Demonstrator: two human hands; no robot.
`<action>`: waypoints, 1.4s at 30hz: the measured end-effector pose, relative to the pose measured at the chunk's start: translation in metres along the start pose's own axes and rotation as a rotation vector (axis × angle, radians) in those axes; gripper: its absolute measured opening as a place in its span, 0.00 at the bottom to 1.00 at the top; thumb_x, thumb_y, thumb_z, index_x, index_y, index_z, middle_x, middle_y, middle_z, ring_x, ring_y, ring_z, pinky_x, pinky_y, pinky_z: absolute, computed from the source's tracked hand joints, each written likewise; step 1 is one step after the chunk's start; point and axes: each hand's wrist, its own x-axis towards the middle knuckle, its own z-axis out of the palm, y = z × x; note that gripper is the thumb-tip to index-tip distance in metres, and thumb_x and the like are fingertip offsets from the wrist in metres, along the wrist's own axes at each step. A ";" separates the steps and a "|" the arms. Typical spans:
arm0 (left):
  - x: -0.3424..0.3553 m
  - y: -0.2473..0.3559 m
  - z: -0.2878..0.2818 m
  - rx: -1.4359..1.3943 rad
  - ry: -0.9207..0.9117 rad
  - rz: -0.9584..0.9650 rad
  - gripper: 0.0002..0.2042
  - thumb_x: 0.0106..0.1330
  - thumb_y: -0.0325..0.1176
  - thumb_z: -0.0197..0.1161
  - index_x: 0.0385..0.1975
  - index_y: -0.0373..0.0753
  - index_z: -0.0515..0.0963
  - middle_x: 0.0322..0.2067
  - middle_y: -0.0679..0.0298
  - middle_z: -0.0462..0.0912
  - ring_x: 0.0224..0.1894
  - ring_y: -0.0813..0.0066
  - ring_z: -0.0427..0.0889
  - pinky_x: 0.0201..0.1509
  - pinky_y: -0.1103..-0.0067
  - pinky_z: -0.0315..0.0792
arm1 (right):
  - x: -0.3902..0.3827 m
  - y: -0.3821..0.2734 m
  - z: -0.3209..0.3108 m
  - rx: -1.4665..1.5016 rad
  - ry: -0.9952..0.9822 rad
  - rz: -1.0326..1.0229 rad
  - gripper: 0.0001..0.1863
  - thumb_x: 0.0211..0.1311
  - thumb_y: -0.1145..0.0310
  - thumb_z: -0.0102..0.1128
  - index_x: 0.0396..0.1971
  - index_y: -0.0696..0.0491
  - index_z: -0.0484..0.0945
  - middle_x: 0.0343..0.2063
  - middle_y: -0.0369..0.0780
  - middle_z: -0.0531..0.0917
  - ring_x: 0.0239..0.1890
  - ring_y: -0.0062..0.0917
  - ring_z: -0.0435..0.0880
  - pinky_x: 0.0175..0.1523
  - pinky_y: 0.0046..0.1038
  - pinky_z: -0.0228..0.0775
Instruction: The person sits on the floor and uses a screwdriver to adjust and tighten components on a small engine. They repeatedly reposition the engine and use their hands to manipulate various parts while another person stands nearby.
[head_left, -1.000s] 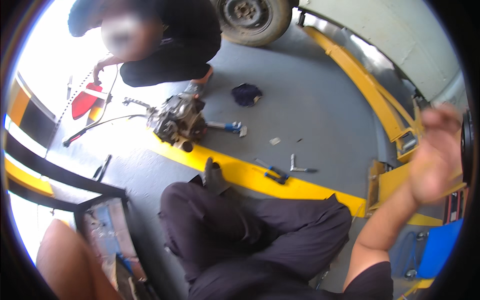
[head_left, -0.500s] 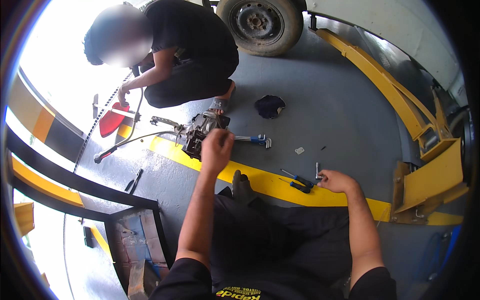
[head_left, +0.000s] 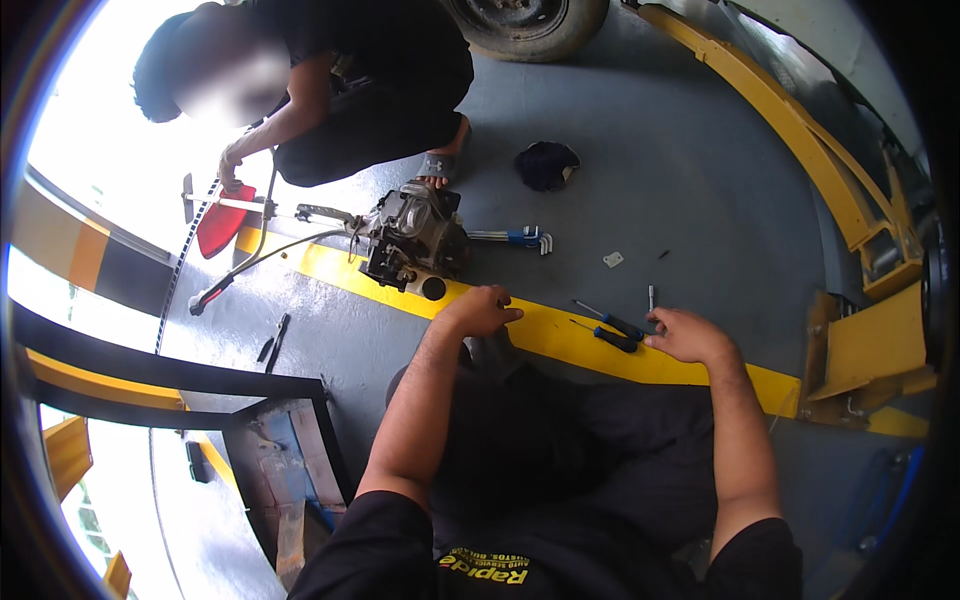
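Note:
A brush cutter's small engine (head_left: 412, 225) lies on the floor in front of me, its red guard (head_left: 222, 228) and pale shaft reaching left. Just below the engine hovers my left hand (head_left: 480, 312), holding nothing, fingers loosely bent with a gap between thumb and forefinger. Two blue-handled screwdrivers (head_left: 615, 341) rest on the yellow floor stripe (head_left: 545, 330) between my hands. To their right, my right hand (head_left: 692, 335) has its curled fingertips on the lower end of a small metal socket wrench (head_left: 651, 297); the fingers hide that end.
A co-worker (head_left: 370, 95) squats beyond the engine, one hand near the shaft. A blue-holder hex key set (head_left: 528, 237), a dark cloth (head_left: 547, 165), a white plate-like piece (head_left: 612, 260) and pliers (head_left: 273, 343) lie around. A yellow lift arm (head_left: 790, 120) stands right, a black frame (head_left: 150, 375) left.
My left hand has come off the engine, toward me and to the right. My right hand stays by the socket wrench. The whole view has tilted, shifting things upward.

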 end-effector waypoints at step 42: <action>0.011 -0.017 0.021 -0.280 0.414 0.155 0.12 0.74 0.36 0.60 0.43 0.31 0.78 0.42 0.46 0.87 0.46 0.47 0.88 0.51 0.63 0.80 | -0.006 -0.003 -0.001 -0.026 -0.021 0.037 0.31 0.68 0.54 0.68 0.65 0.54 0.76 0.54 0.46 0.86 0.57 0.39 0.85 0.63 0.38 0.76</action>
